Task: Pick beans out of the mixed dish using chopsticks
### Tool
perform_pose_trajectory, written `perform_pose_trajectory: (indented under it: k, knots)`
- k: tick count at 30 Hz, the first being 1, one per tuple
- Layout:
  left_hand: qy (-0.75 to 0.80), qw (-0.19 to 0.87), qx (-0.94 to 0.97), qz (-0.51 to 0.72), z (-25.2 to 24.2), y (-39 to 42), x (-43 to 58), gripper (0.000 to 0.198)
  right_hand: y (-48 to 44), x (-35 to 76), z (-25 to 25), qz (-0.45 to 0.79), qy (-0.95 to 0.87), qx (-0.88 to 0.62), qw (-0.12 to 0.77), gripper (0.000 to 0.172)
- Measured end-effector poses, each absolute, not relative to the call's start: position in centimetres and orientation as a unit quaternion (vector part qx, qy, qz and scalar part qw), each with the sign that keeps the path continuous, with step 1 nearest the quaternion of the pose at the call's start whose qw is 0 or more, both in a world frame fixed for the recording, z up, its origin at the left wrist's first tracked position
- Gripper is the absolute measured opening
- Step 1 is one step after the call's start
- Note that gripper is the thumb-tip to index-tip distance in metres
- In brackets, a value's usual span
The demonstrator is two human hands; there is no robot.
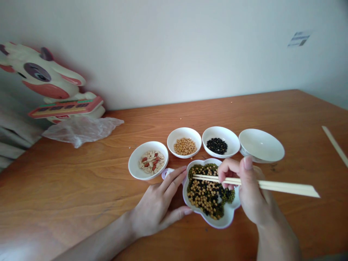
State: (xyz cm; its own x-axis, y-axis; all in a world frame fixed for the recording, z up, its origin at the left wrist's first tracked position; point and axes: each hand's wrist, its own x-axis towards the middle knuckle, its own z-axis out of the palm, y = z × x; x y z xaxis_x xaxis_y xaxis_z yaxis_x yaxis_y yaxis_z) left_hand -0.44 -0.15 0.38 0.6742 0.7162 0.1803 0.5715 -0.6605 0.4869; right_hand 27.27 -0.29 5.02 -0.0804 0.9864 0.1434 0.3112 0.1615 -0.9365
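Note:
A pair of pale chopsticks [282,187] is pinched in my right hand [252,192], their tips close together among the beans at the upper left of a flower-shaped dish [226,219]. Mixed in that dish are yellow soybeans [199,197], black beans and small green beans. My left hand [159,203] rests against the dish's left side, thumb and fingers spread apart along its rim. Whether a bean sits between the chopstick tips is too small to tell. My right fingers hide part of the dish's right side.
Behind the dish stand white bowls with seeds and red pieces [151,162], with soybeans [185,146] and with black beans [216,145]. A white bowl [261,144] stands far right. A cow toy keyboard [65,107], a plastic bag [81,130] and a pale stick [335,145] lie further out.

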Motion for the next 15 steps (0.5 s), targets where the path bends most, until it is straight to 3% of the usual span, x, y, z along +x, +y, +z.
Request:
perform_pose_trajectory:
  k: [15]
  knots:
    - [0.364,0.192,0.891,0.191,0.6,-0.4,-0.4,0.082,0.0,29.3,3.6,0.401,-0.619,-0.492,0.463,0.082]
